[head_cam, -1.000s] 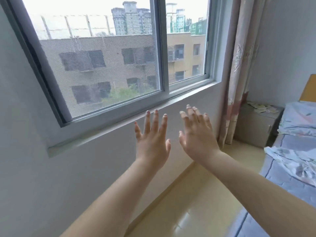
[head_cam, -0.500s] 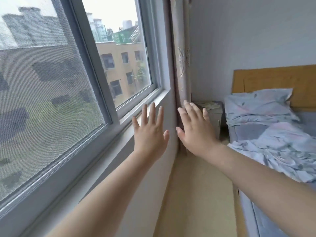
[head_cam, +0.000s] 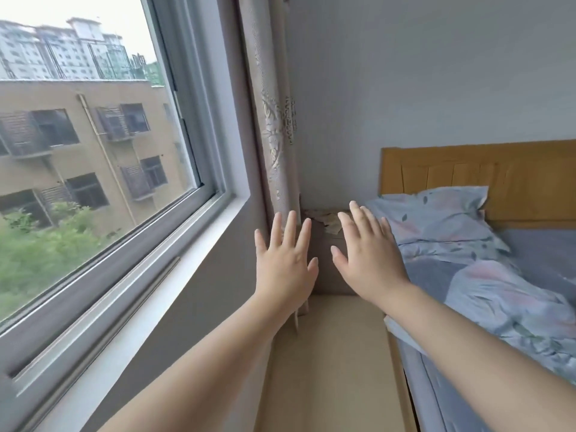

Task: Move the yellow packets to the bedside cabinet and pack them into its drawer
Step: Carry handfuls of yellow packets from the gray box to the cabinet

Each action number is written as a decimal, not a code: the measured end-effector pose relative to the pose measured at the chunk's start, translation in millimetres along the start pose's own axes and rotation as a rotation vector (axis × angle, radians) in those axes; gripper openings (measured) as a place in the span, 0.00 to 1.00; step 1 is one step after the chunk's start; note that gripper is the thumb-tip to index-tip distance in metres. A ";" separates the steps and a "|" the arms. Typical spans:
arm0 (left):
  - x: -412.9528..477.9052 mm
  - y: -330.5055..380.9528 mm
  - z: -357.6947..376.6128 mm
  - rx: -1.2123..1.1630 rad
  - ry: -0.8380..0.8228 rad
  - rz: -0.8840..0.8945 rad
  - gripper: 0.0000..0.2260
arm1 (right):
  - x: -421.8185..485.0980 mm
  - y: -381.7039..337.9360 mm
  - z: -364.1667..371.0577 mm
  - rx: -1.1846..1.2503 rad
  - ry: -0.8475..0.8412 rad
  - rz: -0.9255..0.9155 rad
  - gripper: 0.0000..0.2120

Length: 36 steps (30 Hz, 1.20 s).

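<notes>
Risks first, as we judged them: the curtain (head_cam: 274, 135) hung to the floor (head_cam: 330, 369) right beside the bedside cabinet (head_cam: 324, 283), so its hem could snag in the drawer or get dragged w/ a reach. Our left hand (head_cam: 285, 266) and right hand (head_cam: 367, 260) were both held out, fingers (head_cam: 291, 227) straight and spread, gripping nothing, so no packet was in hand yet. The packets (head_cam: 330, 222) looked like a pale papery scatter on the cabinet top, seen btw our hands; too small to tell colour or count. Loose like that, they could slide off the top during a hurried grab. The drawer front was mostly hidden, so we couldn't tell if it was shut, and the narrow strip btw wall and bed might cramp its pull. Room: window (head_cam: 93, 151) and sill (head_cam: 174, 275) at left, plain wall (head_cam: 436, 73), then pillow (head_cam: 436, 219), wooden headboard (head_cam: 498, 176) and rumpled bedding (head_cam: 514, 307) at right.
</notes>
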<state>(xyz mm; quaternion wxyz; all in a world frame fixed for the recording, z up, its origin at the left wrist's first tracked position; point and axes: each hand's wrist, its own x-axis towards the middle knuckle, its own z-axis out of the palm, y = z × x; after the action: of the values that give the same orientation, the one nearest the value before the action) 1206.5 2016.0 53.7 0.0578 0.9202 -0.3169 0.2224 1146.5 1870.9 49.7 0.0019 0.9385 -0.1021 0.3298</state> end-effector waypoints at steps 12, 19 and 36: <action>285.0 -48.7 181.6 -0.049 0.018 0.083 0.31 | 224.6 104.4 203.4 -0.084 -0.133 0.058 0.29; 475.4 -78.0 282.6 -0.088 -0.040 0.167 0.32 | 380.6 155.4 311.6 -0.151 -0.195 0.135 0.29; 831.3 -43.6 535.5 0.016 -0.220 0.151 0.30 | 638.4 394.3 578.5 -0.213 -0.377 0.134 0.31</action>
<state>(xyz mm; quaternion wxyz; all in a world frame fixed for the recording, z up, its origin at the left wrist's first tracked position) 2014.7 1454.7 -53.1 -0.0017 0.9131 -0.3876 0.1265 1914.5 1322.3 -32.8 0.0598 0.9692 -0.1969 0.1354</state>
